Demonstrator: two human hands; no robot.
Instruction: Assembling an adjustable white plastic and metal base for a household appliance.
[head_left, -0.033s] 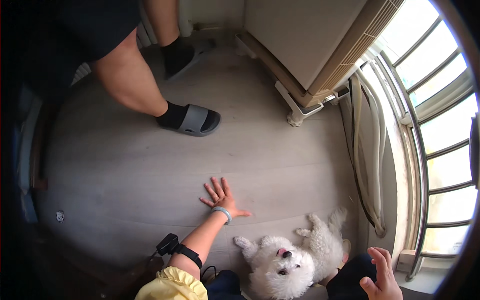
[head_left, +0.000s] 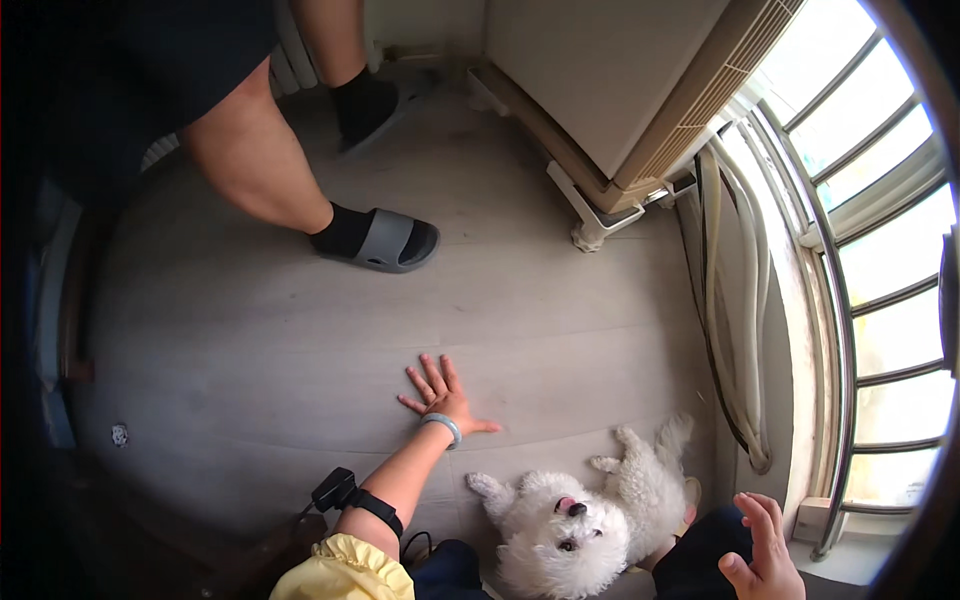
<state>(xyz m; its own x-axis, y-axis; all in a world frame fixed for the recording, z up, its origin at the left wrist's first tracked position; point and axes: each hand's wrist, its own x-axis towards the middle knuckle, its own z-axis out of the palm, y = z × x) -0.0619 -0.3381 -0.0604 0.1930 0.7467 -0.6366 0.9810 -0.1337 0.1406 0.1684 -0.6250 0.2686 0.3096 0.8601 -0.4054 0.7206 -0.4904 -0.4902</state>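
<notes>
My left hand [head_left: 441, 398] lies palm down with fingers spread on the grey wood-look floor [head_left: 330, 350]. A pale bangle [head_left: 446, 424] circles that wrist, and a black strapped device [head_left: 360, 497] sits on the forearm below a yellow sleeve [head_left: 345, 570]. To the right of this arm a fluffy white dog [head_left: 575, 535] lies on the floor near my legs, its mouth open and tongue showing. My right hand [head_left: 765, 555] is raised at the lower right by my dark-clothed knee [head_left: 700, 560], thumb apart from loosely bent fingers, with nothing in it.
Another person's leg [head_left: 250, 165] stands ahead on the left, in a black sock and grey slide sandal [head_left: 390, 241]. A beige appliance [head_left: 600, 80] rests on a white wheeled stand [head_left: 590, 205]. Hoses [head_left: 735, 300] hang beside a barred window [head_left: 850, 290]. A small patterned scrap [head_left: 120, 435] lies far left.
The other person's farther foot has shifted slightly to the right. My hands and the dog look almost unchanged.
</notes>
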